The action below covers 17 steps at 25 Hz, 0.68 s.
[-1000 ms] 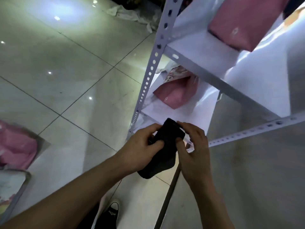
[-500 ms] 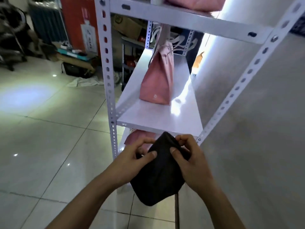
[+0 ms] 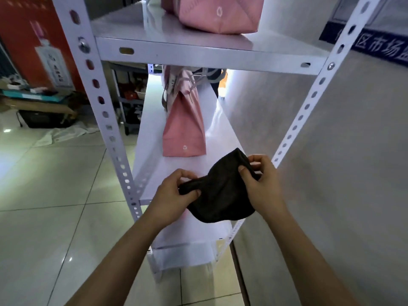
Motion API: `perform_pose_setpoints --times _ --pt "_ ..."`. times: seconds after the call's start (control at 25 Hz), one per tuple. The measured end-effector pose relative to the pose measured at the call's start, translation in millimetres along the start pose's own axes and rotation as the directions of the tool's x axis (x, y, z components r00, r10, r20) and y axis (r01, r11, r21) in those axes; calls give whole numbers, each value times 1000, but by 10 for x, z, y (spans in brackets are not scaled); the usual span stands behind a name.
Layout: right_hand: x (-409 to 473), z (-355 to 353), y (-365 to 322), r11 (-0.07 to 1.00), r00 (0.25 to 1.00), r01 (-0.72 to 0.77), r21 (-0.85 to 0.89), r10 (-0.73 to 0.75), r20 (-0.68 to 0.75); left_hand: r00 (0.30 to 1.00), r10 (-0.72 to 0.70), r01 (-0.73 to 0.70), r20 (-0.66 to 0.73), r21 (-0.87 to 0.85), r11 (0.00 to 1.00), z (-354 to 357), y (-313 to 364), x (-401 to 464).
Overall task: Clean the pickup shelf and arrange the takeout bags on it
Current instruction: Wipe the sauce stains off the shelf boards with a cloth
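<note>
A black cloth [image 3: 220, 195] hangs between both hands in front of the white metal shelf rack [image 3: 106, 115]. My left hand [image 3: 174, 193] pinches its left edge and my right hand [image 3: 260, 184] pinches its upper right corner. Just beyond the cloth, a pink takeout bag [image 3: 183, 127] stands upright on the middle shelf board [image 3: 150, 155]. Another pink bag [image 3: 218, 14] sits on the upper shelf board [image 3: 198, 54], its top cut off by the frame edge.
A grey wall [image 3: 331, 173] runs along the rack's right side. Glossy floor tiles [image 3: 55, 195] spread to the left. Far left stand a red carton [image 3: 33, 40], stacked boxes and a white rag [image 3: 64, 134] on the floor. A lower shelf board [image 3: 189, 235] shows under my hands.
The view has risen from the floor and low shelves to the middle and upper shelves. My hands have pulled apart, spreading the black cloth wider.
</note>
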State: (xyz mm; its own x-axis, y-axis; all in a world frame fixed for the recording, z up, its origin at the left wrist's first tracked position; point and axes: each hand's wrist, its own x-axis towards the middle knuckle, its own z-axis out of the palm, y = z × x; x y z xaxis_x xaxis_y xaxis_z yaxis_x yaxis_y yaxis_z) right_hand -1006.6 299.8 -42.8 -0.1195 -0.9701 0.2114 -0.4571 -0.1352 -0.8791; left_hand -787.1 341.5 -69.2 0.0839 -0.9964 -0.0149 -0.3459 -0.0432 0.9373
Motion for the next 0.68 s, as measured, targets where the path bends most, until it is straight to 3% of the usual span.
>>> perform_pose_setpoints --times 0.24,0.48,0.56,0.68 --pt "505 419 -142 990 984 -122 -64 112 -137 985 105 -100 -137 39 994 -33 94 672" --pt "798 481 -105 973 951 -149 -174 93 -295 938 319 -315 -133 54 948 136 303 1044" --pt "828 491 -13 938 948 -214 -273 132 -288 938 340 -328 -72 143 934 243 281 1094" --pt "712 639 217 778 967 -250 -576 171 -188 962 262 -267 81 504 821 476 45 985"
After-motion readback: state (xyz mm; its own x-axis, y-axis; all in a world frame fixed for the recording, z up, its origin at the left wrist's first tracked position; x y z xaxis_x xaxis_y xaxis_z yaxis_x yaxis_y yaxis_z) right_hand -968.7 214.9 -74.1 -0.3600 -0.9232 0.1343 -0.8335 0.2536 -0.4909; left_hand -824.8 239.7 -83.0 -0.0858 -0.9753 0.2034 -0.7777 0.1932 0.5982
